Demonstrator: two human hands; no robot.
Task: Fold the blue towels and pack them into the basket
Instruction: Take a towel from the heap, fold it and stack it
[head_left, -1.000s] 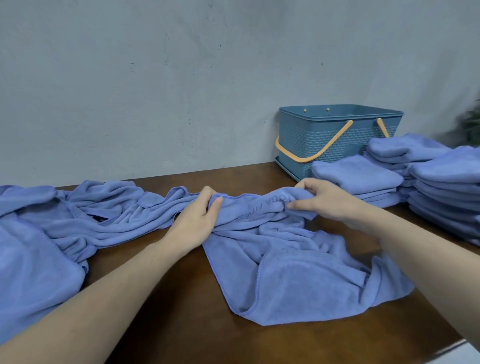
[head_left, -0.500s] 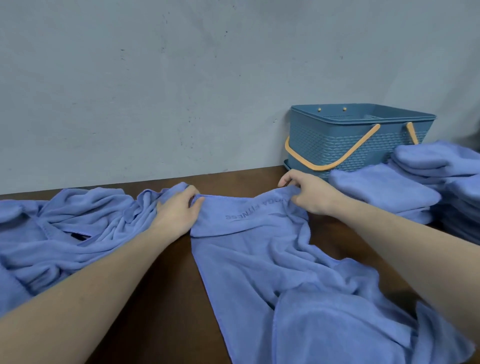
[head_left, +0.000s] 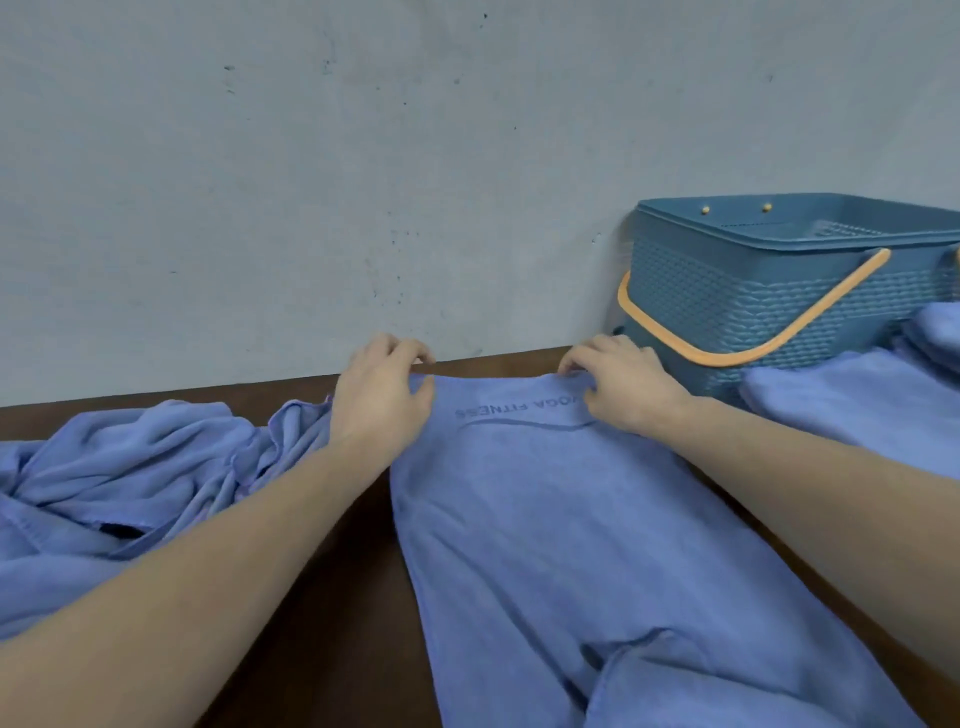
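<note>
A blue towel (head_left: 561, 530) with dark printed lettering lies stretched lengthwise on the dark wooden table (head_left: 322, 613), running from the wall toward me. My left hand (head_left: 382, 395) pinches its far left corner. My right hand (head_left: 621, 384) pinches its far right corner. The far edge is pulled taut between them, close to the wall. The towel's near end is bunched at the bottom. A teal plastic basket (head_left: 727, 296) with orange handles stands at the back right against the wall, with no towels visible inside.
A heap of crumpled blue towels (head_left: 119, 493) covers the table's left side. Folded blue towels (head_left: 862, 410) lie in front of the basket at the right, with more stacked at the right edge (head_left: 943, 327). A grey wall (head_left: 363, 182) closes the back.
Both hands have carried the towel's far edge away from me toward the wall and pulled it flat and straight. The view has shifted closer and leftward.
</note>
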